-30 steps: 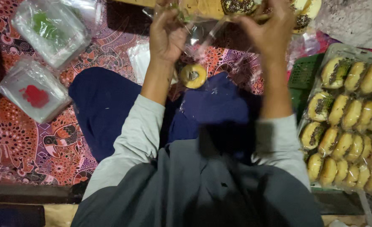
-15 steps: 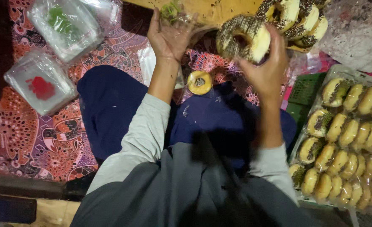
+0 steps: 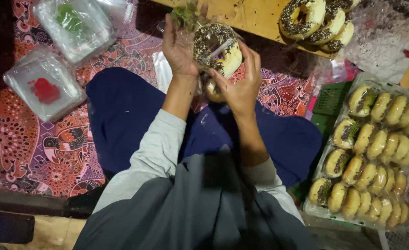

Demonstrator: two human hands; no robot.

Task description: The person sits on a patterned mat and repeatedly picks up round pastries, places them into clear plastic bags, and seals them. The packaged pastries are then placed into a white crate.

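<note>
Cupping a sprinkled doughnut [image 3: 217,46] between raised hands [image 3: 179,46].

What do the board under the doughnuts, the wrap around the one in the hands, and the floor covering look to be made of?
Board: apparently bare wood, matt tan with faint grain. Wrap on the held doughnut: thin clear plastic, shiny and crinkled. Floor covering: probably woven cloth or a printed mat, matt, with red patterned motifs.

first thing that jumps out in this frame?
The sprinkle-topped doughnut at top centre, held up between the left hand and right hand, seemingly inside clear plastic wrap. Next, the tray of doughnuts packed in rows at the right edge, and a short stack of doughnuts on the wooden board at the top. The patterned red cloth under everything is loud too.
</note>
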